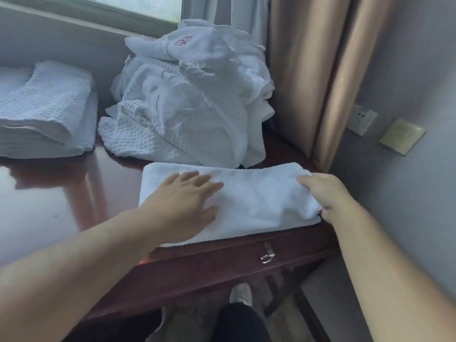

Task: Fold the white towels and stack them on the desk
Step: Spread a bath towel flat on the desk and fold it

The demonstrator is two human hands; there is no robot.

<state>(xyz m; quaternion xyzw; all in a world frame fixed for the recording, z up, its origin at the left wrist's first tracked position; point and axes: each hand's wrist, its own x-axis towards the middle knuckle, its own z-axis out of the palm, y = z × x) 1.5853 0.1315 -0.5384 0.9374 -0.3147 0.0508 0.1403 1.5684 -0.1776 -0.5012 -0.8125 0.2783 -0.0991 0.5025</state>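
1. A folded white terry towel (249,201) lies flat on the glossy dark red-brown wooden bench (61,193), at its near right edge.
2. The left hand (182,201) rests flat on the towel's left part, fingers (209,186) straight and spread.
3. The right hand (325,196) grips the towel's right end, fingers curled round it.
4. A crumpled heap of white towels (187,99) sits just behind.
5. A stack of folded white waffle-weave towels (47,109) lies far left.

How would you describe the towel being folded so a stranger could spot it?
Start at the dark wooden desk under the window. At its front right edge lies a smooth folded towel, alone under both hands, unlike the crumpled heap behind.
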